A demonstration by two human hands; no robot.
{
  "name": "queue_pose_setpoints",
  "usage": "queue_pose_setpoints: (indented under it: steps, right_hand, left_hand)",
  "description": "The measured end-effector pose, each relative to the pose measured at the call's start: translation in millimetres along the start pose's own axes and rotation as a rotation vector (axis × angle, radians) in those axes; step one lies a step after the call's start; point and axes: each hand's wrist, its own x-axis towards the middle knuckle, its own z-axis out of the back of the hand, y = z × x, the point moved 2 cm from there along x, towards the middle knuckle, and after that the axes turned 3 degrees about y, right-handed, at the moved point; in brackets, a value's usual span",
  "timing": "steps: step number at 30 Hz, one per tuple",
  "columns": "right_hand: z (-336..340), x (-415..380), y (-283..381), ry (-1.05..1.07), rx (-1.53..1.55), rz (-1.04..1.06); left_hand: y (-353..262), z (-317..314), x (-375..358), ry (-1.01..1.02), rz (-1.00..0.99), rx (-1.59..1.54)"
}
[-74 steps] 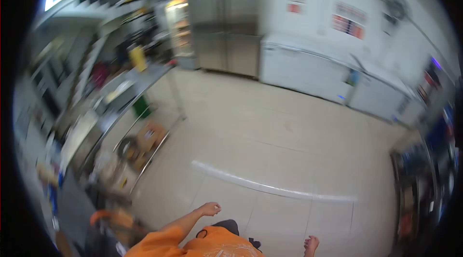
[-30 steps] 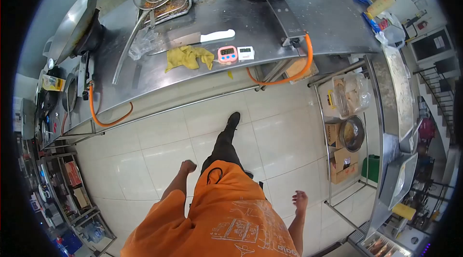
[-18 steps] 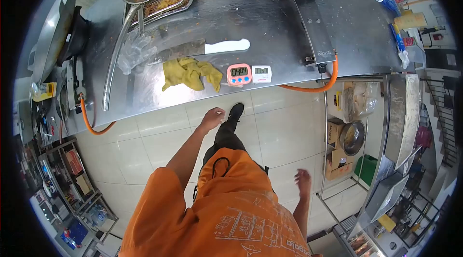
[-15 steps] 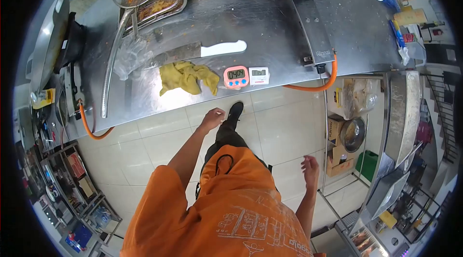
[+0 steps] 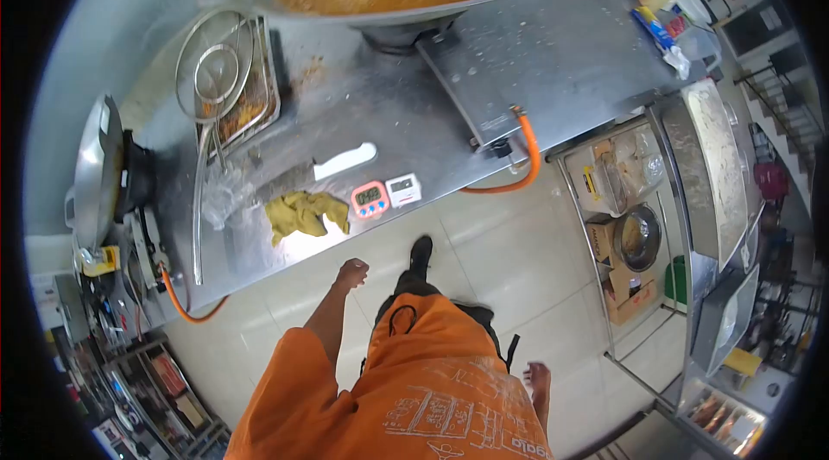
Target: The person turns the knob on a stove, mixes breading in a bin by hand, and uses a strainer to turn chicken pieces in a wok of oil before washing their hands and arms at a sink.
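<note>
Left grip (image 5: 351, 274) forward, right grip (image 5: 537, 375) back

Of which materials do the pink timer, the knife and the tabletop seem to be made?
The pink timer looks plastic: smooth and evenly coloured. The knife shows a dull grey blade, apparently metal, and a uniformly white handle, probably plastic. The tabletop seems stainless steel: grey, with bright glare.

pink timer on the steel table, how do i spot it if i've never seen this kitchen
Find the steel table and follow its near edge to the crumpled yellow-green cloth. Just right of the cloth sits the pink timer. Its pink casing and blue buttons set it apart from the white timer on its right.
</note>
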Motion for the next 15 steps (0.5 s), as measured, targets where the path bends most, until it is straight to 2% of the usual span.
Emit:
queue_pose_setpoints:
  steps: [2, 4, 6, 9, 11, 15]
  right_hand:
    - [-1.3, -9.0, -27.0, 0.054, -0.120, 0.210]
    - [8.8, -18.2, -51.0, 0.057, -0.114, 0.246]
    - [12.7, -13.4, -62.2, 0.017, 0.063, 0.133]
    - [27.2, 23.3, -111.9, -0.004, 0.416, 0.091]
    - [46.4, 12.4, -106.8, -0.072, 0.426, 0.051]
    - [84.3, 4.8, -142.6, -0.276, 0.567, 0.110]
  left_hand:
    - [-34.3, -7.4, 0.3, -0.034, -0.088, -0.001]
    - [-63.5, -26.3, -6.1, -0.051, -0.202, -0.015]
    - [-92.9, -53.4, -23.6, 0.001, -0.258, 0.017]
    - [-128.1, -121.8, -45.0, 0.073, -0.355, 0.130]
    - [-130.7, -168.6, -34.3, 0.186, -0.407, 0.274]
    - [-154.4, -269.1, -56.8, 0.277, -0.359, 0.537]
